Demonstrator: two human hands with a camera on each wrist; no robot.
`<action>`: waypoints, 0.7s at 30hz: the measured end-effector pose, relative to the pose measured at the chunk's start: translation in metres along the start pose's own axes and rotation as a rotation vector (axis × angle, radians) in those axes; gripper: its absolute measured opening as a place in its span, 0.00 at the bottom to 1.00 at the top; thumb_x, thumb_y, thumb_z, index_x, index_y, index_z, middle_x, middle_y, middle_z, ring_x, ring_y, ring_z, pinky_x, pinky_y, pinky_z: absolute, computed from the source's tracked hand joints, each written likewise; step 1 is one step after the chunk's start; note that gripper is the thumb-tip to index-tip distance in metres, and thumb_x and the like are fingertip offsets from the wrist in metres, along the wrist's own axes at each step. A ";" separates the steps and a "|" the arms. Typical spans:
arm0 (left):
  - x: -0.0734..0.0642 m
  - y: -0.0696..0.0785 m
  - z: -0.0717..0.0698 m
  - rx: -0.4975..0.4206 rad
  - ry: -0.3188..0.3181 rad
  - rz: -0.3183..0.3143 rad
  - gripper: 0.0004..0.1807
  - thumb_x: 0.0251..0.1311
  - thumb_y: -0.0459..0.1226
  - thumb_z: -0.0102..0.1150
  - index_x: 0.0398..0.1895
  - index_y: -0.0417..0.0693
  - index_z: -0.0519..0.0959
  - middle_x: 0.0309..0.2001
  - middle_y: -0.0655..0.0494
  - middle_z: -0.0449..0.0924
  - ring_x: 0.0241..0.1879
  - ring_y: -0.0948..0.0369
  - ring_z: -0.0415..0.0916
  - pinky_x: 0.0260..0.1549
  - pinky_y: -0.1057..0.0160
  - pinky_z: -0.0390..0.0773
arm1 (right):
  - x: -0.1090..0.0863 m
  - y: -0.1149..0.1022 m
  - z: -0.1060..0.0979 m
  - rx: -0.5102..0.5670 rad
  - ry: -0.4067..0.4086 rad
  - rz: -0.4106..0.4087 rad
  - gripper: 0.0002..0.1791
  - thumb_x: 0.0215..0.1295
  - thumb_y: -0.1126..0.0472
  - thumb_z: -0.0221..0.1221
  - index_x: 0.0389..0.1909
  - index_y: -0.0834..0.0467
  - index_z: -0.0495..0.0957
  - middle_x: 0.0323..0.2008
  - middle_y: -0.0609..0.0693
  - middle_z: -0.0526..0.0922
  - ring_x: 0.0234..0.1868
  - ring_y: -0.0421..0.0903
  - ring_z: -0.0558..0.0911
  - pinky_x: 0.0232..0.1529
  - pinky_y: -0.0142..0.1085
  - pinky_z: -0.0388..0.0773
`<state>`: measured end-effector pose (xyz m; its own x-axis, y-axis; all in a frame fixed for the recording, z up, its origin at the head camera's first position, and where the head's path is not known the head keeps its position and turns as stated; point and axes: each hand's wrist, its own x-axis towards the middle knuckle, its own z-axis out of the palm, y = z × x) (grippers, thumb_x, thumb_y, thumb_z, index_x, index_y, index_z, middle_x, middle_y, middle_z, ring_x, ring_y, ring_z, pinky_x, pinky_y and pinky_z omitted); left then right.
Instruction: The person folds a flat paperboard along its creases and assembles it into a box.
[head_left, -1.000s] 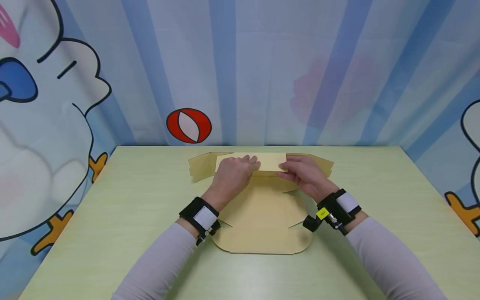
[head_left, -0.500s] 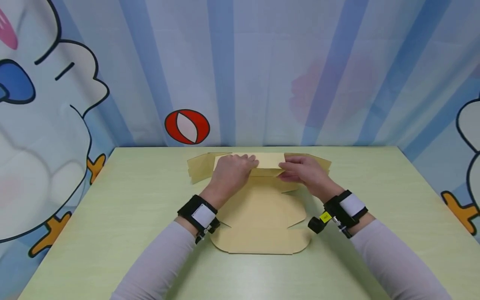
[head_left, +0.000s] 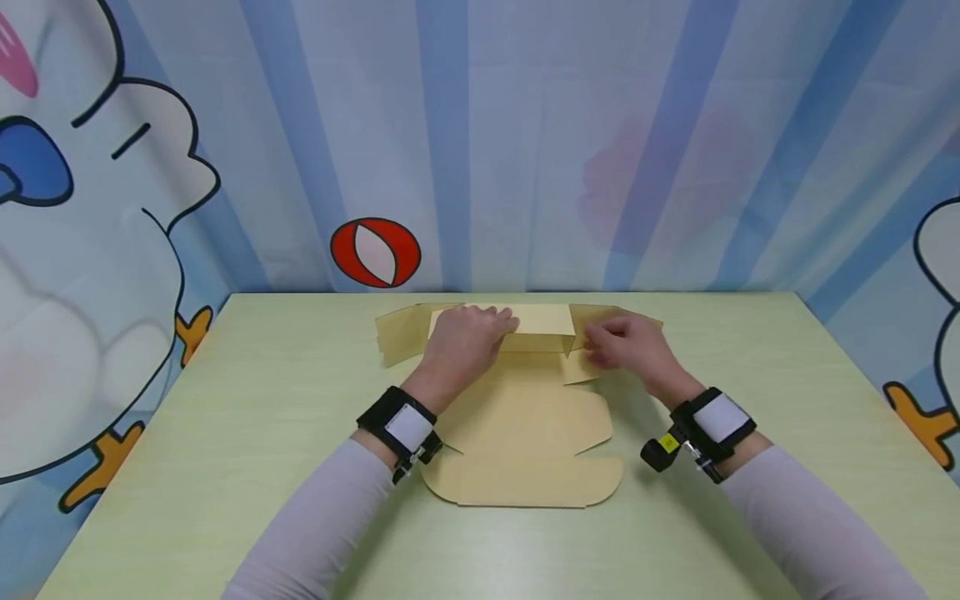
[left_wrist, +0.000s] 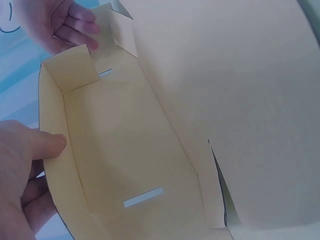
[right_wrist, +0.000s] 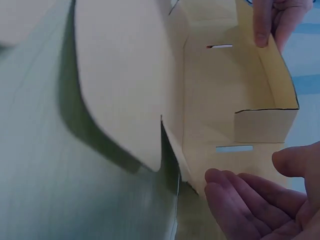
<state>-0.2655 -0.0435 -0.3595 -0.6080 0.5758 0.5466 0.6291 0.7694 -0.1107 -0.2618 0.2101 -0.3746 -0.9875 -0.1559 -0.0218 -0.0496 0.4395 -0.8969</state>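
A part-folded cardboard box blank [head_left: 525, 417] lies on the table, its far panel raised with a narrow flap [head_left: 540, 319] bent over toward me. My left hand [head_left: 468, 342] grips that raised panel, with the thumb on the inner face and the fingers behind in the left wrist view. A small end tab [right_wrist: 265, 125] stands folded in at the panel's right end. Beside this tab is my right hand [head_left: 628, 350], fingers loosely bent, thumb apart and nothing between them. Its fingertips overlap the right side panel [right_wrist: 242, 162]. Two slots [left_wrist: 144, 197] show in the cardboard.
The pale wooden table [head_left: 225, 467] carries the blank near its far edge. Behind it hangs a blue striped cloth [head_left: 502, 150] with cartoon prints. Rounded flaps [head_left: 525, 482] of the blank lie toward me, and a left side panel [head_left: 401, 333] sticks out.
My right hand has let go of the raised panel's right end and moved a little to the right. The end tab there now shows folded in. My left hand keeps its place.
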 end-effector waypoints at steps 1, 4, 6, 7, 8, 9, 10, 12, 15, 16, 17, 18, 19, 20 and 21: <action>0.000 0.000 0.000 0.000 -0.002 0.000 0.09 0.60 0.35 0.54 0.37 0.56 0.84 0.15 0.56 0.77 0.17 0.60 0.75 0.17 0.69 0.72 | -0.001 0.002 -0.001 -0.071 0.020 -0.031 0.19 0.64 0.55 0.55 0.42 0.69 0.78 0.39 0.64 0.79 0.33 0.54 0.83 0.33 0.38 0.80; 0.000 0.000 -0.001 -0.001 0.002 0.000 0.09 0.60 0.35 0.54 0.37 0.55 0.84 0.14 0.57 0.75 0.15 0.61 0.73 0.15 0.71 0.69 | -0.003 0.009 -0.001 -0.315 0.069 -0.132 0.12 0.61 0.58 0.57 0.35 0.64 0.81 0.32 0.56 0.81 0.28 0.47 0.81 0.27 0.34 0.78; 0.000 0.000 -0.001 -0.005 0.007 -0.002 0.09 0.61 0.36 0.54 0.36 0.55 0.84 0.11 0.57 0.71 0.13 0.62 0.70 0.13 0.71 0.67 | -0.005 0.012 -0.001 -0.432 0.078 -0.162 0.10 0.58 0.58 0.59 0.33 0.62 0.82 0.30 0.53 0.82 0.27 0.45 0.80 0.27 0.34 0.76; 0.000 0.000 -0.001 -0.005 0.010 -0.002 0.09 0.61 0.36 0.53 0.36 0.55 0.84 0.10 0.58 0.70 0.12 0.62 0.69 0.13 0.71 0.66 | -0.005 0.013 0.000 -0.466 0.074 -0.161 0.10 0.57 0.58 0.60 0.33 0.62 0.82 0.30 0.52 0.83 0.28 0.45 0.80 0.27 0.35 0.75; 0.000 0.000 -0.001 -0.006 0.013 -0.003 0.09 0.61 0.36 0.54 0.35 0.55 0.84 0.09 0.58 0.68 0.12 0.62 0.69 0.13 0.71 0.65 | -0.006 0.014 0.000 -0.485 0.064 -0.155 0.11 0.56 0.58 0.61 0.34 0.62 0.81 0.30 0.53 0.83 0.29 0.45 0.80 0.28 0.35 0.76; 0.000 0.000 -0.001 -0.006 0.014 -0.004 0.09 0.61 0.36 0.53 0.35 0.55 0.84 0.09 0.58 0.67 0.12 0.62 0.68 0.12 0.72 0.64 | -0.007 0.014 0.001 -0.489 0.050 -0.140 0.13 0.55 0.57 0.62 0.37 0.63 0.81 0.32 0.54 0.83 0.31 0.46 0.81 0.29 0.35 0.76; 0.001 0.000 -0.001 -0.006 0.015 -0.004 0.09 0.61 0.36 0.53 0.35 0.55 0.84 0.09 0.58 0.66 0.11 0.62 0.67 0.12 0.72 0.64 | -0.008 0.015 0.001 -0.483 0.034 -0.122 0.15 0.54 0.57 0.63 0.39 0.64 0.80 0.33 0.55 0.83 0.33 0.48 0.81 0.31 0.36 0.77; 0.001 0.000 -0.001 -0.004 0.013 -0.005 0.09 0.61 0.36 0.53 0.35 0.55 0.84 0.08 0.58 0.65 0.11 0.62 0.67 0.12 0.71 0.63 | -0.009 0.016 0.003 -0.450 0.004 -0.085 0.19 0.53 0.58 0.63 0.43 0.66 0.78 0.35 0.57 0.82 0.34 0.48 0.81 0.31 0.35 0.78; 0.001 0.000 -0.002 0.002 0.013 -0.006 0.09 0.60 0.36 0.54 0.35 0.55 0.84 0.09 0.58 0.67 0.11 0.63 0.67 0.11 0.71 0.63 | -0.010 0.018 0.006 -0.396 -0.010 -0.048 0.19 0.52 0.60 0.64 0.42 0.67 0.77 0.33 0.57 0.81 0.29 0.46 0.82 0.28 0.34 0.78; 0.001 0.000 -0.002 0.003 0.012 -0.006 0.08 0.60 0.36 0.55 0.35 0.55 0.84 0.09 0.58 0.67 0.11 0.63 0.66 0.11 0.71 0.62 | -0.009 0.018 0.007 -0.385 -0.006 -0.040 0.18 0.52 0.60 0.64 0.40 0.67 0.77 0.31 0.56 0.81 0.27 0.45 0.81 0.27 0.33 0.77; 0.001 0.000 -0.002 0.005 0.010 -0.006 0.08 0.60 0.36 0.55 0.36 0.55 0.84 0.09 0.58 0.67 0.11 0.63 0.66 0.11 0.71 0.62 | -0.009 0.018 0.008 -0.371 0.001 -0.034 0.17 0.51 0.61 0.65 0.39 0.67 0.77 0.31 0.55 0.81 0.26 0.44 0.81 0.26 0.33 0.76; 0.001 0.001 -0.002 0.007 0.011 -0.005 0.08 0.60 0.36 0.55 0.36 0.56 0.84 0.09 0.58 0.68 0.11 0.63 0.65 0.11 0.71 0.61 | -0.009 0.018 0.009 -0.360 0.013 -0.030 0.17 0.51 0.61 0.65 0.39 0.67 0.78 0.30 0.55 0.81 0.26 0.43 0.81 0.26 0.32 0.76; 0.001 0.001 -0.002 0.008 0.012 -0.005 0.08 0.59 0.36 0.55 0.36 0.56 0.84 0.10 0.57 0.68 0.11 0.64 0.65 0.11 0.72 0.61 | -0.009 0.017 0.010 -0.356 0.027 -0.027 0.17 0.51 0.61 0.65 0.40 0.66 0.78 0.31 0.55 0.81 0.28 0.43 0.81 0.27 0.32 0.76; 0.001 0.000 -0.002 0.009 0.012 -0.006 0.08 0.59 0.36 0.55 0.36 0.56 0.84 0.10 0.58 0.68 0.11 0.64 0.65 0.11 0.72 0.61 | -0.008 0.017 0.011 -0.342 0.040 -0.026 0.19 0.51 0.61 0.65 0.42 0.67 0.78 0.33 0.56 0.82 0.30 0.44 0.81 0.29 0.31 0.76; 0.001 0.000 -0.002 0.009 0.013 -0.006 0.09 0.60 0.36 0.55 0.36 0.56 0.84 0.10 0.58 0.68 0.10 0.64 0.64 0.10 0.72 0.61 | -0.008 0.016 0.012 -0.326 0.053 -0.026 0.20 0.50 0.61 0.65 0.44 0.66 0.78 0.35 0.57 0.82 0.32 0.45 0.81 0.30 0.31 0.76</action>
<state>-0.2647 -0.0433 -0.3574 -0.6054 0.5678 0.5578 0.6212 0.7752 -0.1148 -0.2530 0.2075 -0.3942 -0.9913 -0.1283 0.0298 -0.1116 0.6976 -0.7077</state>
